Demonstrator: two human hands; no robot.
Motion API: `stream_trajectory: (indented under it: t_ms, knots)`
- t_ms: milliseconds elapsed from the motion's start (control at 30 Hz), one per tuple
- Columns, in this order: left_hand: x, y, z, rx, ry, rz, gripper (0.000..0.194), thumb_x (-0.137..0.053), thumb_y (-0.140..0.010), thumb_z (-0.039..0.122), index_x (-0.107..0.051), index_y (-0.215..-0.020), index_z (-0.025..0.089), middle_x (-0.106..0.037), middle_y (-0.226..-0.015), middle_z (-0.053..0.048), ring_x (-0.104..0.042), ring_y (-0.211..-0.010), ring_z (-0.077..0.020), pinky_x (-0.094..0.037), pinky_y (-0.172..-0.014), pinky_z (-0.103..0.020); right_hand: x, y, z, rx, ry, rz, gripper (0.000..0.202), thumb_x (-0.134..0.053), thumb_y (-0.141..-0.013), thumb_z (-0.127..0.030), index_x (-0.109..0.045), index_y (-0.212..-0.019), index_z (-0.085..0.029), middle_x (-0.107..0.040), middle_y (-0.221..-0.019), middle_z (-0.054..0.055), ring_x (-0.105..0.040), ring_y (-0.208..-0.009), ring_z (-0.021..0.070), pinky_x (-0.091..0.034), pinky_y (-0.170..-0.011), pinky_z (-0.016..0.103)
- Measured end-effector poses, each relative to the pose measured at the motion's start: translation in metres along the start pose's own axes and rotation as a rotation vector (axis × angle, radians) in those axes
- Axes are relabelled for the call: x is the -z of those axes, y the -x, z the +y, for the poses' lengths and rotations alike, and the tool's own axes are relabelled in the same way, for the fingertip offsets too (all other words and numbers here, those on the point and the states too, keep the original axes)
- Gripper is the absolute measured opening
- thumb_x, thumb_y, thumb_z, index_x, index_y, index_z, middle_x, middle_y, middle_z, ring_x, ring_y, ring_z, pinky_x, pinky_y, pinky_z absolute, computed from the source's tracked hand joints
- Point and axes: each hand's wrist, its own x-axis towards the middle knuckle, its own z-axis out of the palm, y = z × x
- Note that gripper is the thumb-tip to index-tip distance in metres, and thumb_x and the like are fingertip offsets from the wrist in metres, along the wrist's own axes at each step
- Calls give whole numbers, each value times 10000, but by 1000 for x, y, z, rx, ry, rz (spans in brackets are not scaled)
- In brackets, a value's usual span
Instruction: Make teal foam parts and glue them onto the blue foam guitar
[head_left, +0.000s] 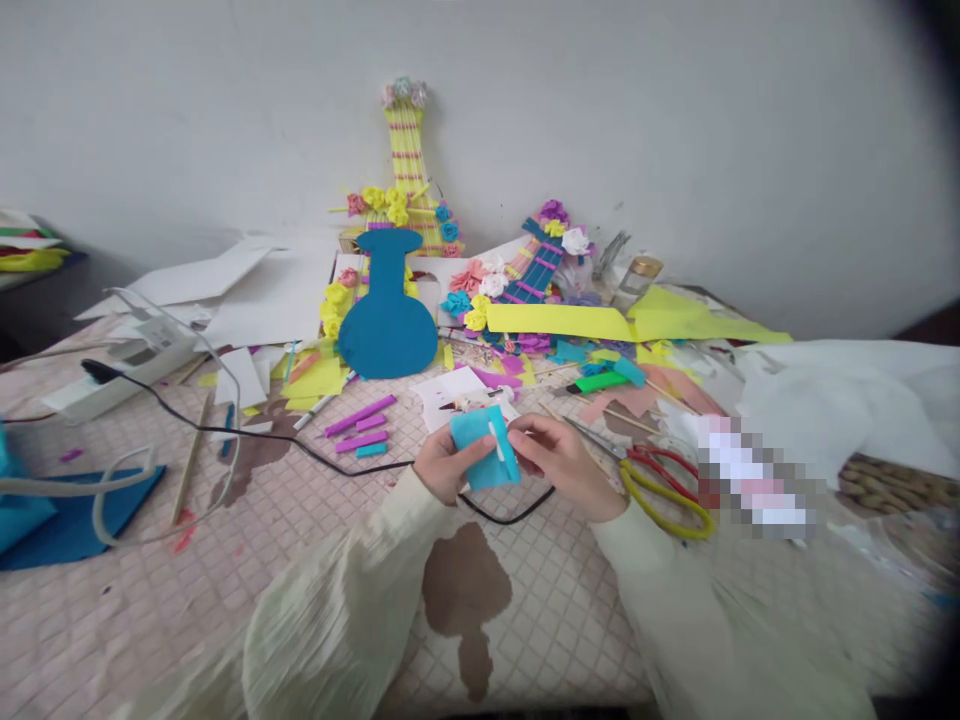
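Observation:
Between my hands, above the middle of the table, is a light blue piece of paper (474,430) with a folded strip along its right side and a small white patch near the fold. My left hand (444,464) grips its left part, thumb on top. The fingers of my right hand (556,455) pinch the folded right edge. Just behind the paper, a glue gun's pale tip (487,398) seems to lie on a white scrap (450,388), partly hidden. Purple paper strips (361,424) and a short blue strip (371,451) lie left of my hands.
Scissors with red and yellow handles (667,490) lie right of my right hand. A black cable (300,437) runs under my hands from a white power strip (124,375). A blue guitar-shaped cutout (388,320) stands behind, before decorated paper instruments (409,150). A green cutter (600,381) lies back right.

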Motion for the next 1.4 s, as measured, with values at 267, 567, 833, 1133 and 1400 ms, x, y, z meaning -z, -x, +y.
stream_trajectory:
  t_ms: [267,567,833,1133,1400]
  knots:
    - [-1,4,12,59,87,30,306,-791,-519,278,-665,-744,112,-671,-610,-30,-613,-533,-138,-500,-523,-244,0,-15,-2,-65,-147,-66,267,-633,-726,-355,-568,-906,-170,-466,-558,-67,-401,-444,48,-292,-412,191]
    - [-2,3,12,103,-5,63,401,-829,-408,306,-647,-700,102,-655,-556,-22,-605,-526,-140,-500,-553,-270,-12,-13,15,-90,-261,62,275,-665,-683,-370,-580,-856,-175,-478,-523,-61,-405,-425,57,-269,-393,196]
    - [-10,9,10,113,-93,-8,379,-833,-377,268,-624,-639,91,-621,-520,-3,-570,-465,-100,-423,-469,-213,-5,-7,19,-79,-341,60,255,-690,-660,-341,-590,-842,-193,-483,-531,-65,-385,-420,51,-283,-404,197]
    - [-2,6,2,42,-314,-35,374,-791,-458,359,-617,-662,99,-599,-536,-6,-527,-469,-97,-372,-454,-221,3,-4,24,-46,-312,21,282,-697,-648,-341,-609,-874,-197,-508,-588,-49,-418,-446,59,-291,-401,205]
    - [-2,9,6,-182,-611,104,317,-738,-543,312,-609,-773,138,-557,-549,35,-454,-482,-78,-347,-471,-203,0,-1,22,-65,-253,87,204,-647,-692,-322,-580,-816,-174,-472,-525,-58,-390,-443,69,-291,-419,218]
